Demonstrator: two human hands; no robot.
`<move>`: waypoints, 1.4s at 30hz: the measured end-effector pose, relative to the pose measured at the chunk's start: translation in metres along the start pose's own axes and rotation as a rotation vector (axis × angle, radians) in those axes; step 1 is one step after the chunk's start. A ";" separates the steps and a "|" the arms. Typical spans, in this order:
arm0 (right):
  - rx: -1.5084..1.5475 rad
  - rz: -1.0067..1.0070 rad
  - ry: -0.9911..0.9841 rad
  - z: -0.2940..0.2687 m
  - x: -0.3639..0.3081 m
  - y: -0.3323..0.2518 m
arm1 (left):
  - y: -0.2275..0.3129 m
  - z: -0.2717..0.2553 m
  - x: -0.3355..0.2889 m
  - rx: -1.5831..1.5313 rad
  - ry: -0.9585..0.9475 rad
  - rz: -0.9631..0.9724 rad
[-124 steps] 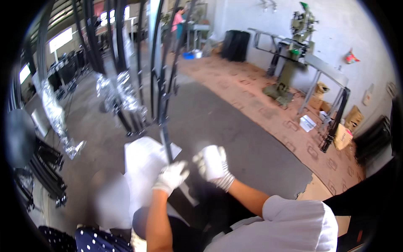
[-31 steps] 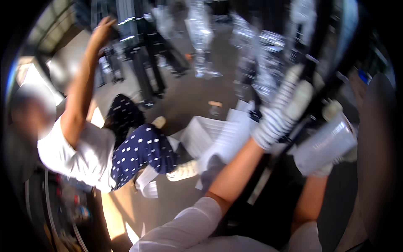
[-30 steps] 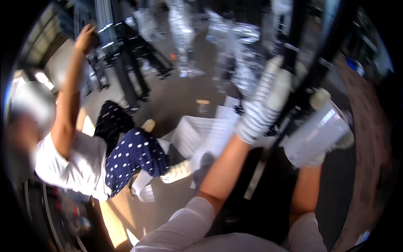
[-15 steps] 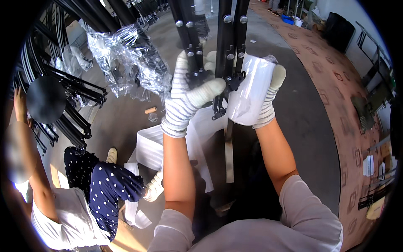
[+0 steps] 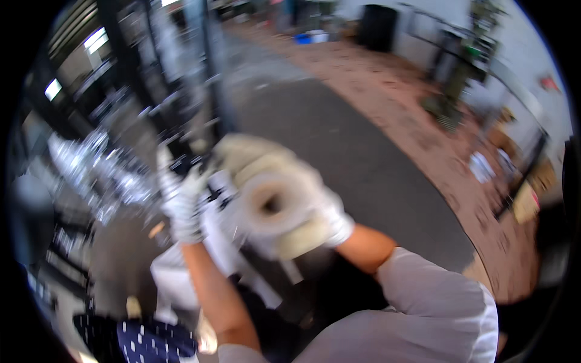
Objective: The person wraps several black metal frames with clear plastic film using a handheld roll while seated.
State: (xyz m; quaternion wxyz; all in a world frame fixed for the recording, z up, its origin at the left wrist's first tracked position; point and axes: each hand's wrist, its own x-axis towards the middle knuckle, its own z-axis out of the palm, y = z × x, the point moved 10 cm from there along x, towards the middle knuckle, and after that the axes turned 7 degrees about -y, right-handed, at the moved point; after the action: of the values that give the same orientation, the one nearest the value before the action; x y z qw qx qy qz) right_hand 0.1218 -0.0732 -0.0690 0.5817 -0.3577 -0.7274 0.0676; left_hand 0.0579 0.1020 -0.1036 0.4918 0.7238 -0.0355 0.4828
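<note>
Motion blurs much of the view. My left hand [image 5: 183, 209], in a white striped glove, is closed round the lower ends of a bundle of black metal tubes [image 5: 216, 72] with dark joint fittings [image 5: 183, 160]. To the right of it, my gloved right hand [image 5: 324, 209] grips a roll of clear plastic film [image 5: 253, 213]. The roll's end, with its cardboard core, faces me, and my fingers curl over its top. Whether film runs from the roll to the tubes is too smeared to tell.
Crumpled clear plastic [image 5: 118, 175] wraps other black tubes at left. White sheet strips [image 5: 175, 275] lie below my left forearm. A co-worker's dotted trousers [image 5: 151, 339] show at lower left. A reddish carpet strip [image 5: 387, 112] curves along the right, near a green machine [image 5: 457, 81].
My view has swung to the right. The film roll has turned from upright and side-on to end-on towards me, and my right hand has come over it. The left hand stays at the tubes.
</note>
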 end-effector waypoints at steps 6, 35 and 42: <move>1.298 0.667 0.443 0.080 -0.064 0.076 | -0.054 -0.027 0.000 -0.362 -0.119 -0.009; 0.785 0.448 0.299 0.060 -0.020 0.056 | -0.012 0.020 -0.005 -0.340 -0.222 -0.208; 0.944 0.470 0.525 0.048 -0.023 0.079 | 0.002 0.006 -0.014 -0.339 -0.191 -0.146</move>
State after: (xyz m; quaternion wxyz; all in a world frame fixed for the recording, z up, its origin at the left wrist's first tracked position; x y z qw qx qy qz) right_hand 0.1156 -0.0137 -0.1436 0.8080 -0.2164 -0.3514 0.4204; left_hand 0.0538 0.0904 -0.1127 0.6347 0.6738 -0.1101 0.3621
